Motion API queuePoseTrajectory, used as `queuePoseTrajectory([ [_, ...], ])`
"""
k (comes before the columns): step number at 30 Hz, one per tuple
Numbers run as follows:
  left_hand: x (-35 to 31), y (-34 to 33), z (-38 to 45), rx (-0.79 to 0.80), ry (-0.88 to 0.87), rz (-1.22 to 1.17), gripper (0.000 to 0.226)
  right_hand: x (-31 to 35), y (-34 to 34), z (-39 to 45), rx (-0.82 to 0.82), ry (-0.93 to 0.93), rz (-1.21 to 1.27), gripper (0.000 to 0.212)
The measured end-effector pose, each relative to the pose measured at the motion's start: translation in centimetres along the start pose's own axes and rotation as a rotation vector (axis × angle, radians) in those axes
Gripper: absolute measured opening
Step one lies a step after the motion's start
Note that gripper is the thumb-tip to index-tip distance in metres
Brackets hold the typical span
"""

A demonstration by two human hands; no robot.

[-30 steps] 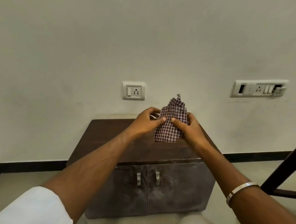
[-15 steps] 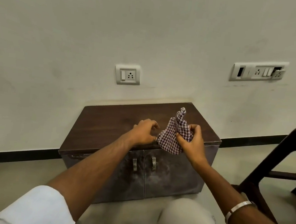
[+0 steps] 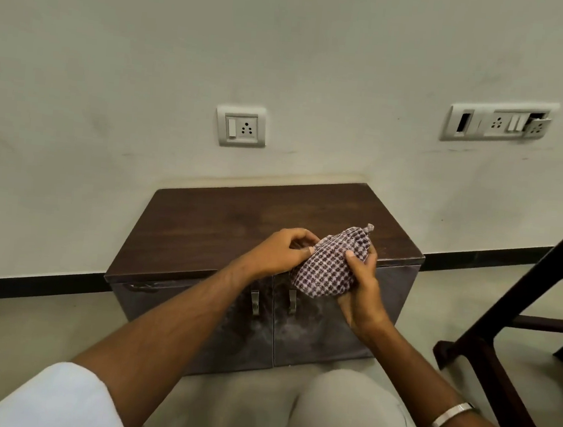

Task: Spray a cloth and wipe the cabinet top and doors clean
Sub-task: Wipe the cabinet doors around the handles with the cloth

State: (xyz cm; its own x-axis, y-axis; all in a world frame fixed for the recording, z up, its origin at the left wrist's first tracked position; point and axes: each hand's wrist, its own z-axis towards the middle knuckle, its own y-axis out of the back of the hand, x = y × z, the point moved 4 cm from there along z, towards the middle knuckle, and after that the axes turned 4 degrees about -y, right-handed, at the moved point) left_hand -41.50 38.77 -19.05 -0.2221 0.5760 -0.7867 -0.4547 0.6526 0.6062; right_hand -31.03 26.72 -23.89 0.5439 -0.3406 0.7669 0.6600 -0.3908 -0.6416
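Change since earlier: the checked cloth (image 3: pixel 332 264) now sits bunched lower between the hands, over the cabinet's front edge, where half a second ago it stood up in a peak; the view has tipped down, so more of the doors and the knee shows.
Wall (image 3: pixel 151 46): pale, scuffed, with a black skirting strip along the floor.
Cabinet (image 3: pixel 224 221): low, dark brown wood top, backed against the wall; the top looks bare apart from faint dust.
Doors (image 3: pixel 316 333): two, greyish and smeared with pale dust, closed, each with a small metal handle (image 3: pixel 255 301) near the centre seam.
Chair (image 3: pixel 517 325): dark frame at the right edge, standing on the floor beside the cabinet's right end.
Knee (image 3: pixel 346 416): in light trousers, low in the view, in front of the doors.
Left hand (image 3: pixel 279 252): fingers curled, thumb and fingertips pinching the cloth's left edge above the front edge of the top.
Right hand (image 3: pixel 362 290): wrapped around the cloth's right side and underside, thumb pressed on the fabric; a metal bangle (image 3: pixel 447 422) on that wrist.
Cloth position: held in the air by both hands, crumpled, one twisted corner poking up; whether it touches the cabinet cannot be told.
Single socket (image 3: pixel 241 127): on the wall above the cabinet's back edge.
Switch panel (image 3: pixel 498 121): on the wall to the right, one module hanging loose.
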Motion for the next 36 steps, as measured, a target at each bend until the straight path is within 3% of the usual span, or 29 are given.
queuePoseTrajectory([
  [3, 0.5, -0.3, -0.5, 0.043, 0.032, -0.020, 0.025, -0.3, 0.5, -0.6, 0.077, -0.076, 0.056, 0.065],
  [12, 1.3, -3.4, -2.4, 0.230, 0.041, 0.146, 0.036, -2.9, 2.4, -1.2, 0.031, -0.126, -0.334, 0.052],
  [16, 2.7, -4.7, -3.3, 0.180, 0.061, 0.155, 0.028, -4.8, 3.5, -1.2, -0.085, -0.106, -0.519, 0.054],
  [23, 6.3, -6.3, -4.9, 0.047, 0.133, 0.248, 0.029, -7.6, 4.3, -1.2, -0.088, -0.051, -0.565, 0.030],
  [29, 7.7, -6.7, -5.5, -0.147, 0.187, 0.253, 0.013, -8.7, 5.1, -0.7, -0.149, -0.030, -0.649, 0.052],
  [36, 9.0, -7.3, -6.4, -0.298, 0.280, 0.241, 0.011, -9.0, 4.8, 0.0, 0.012, -0.073, -0.860, 0.049],
])
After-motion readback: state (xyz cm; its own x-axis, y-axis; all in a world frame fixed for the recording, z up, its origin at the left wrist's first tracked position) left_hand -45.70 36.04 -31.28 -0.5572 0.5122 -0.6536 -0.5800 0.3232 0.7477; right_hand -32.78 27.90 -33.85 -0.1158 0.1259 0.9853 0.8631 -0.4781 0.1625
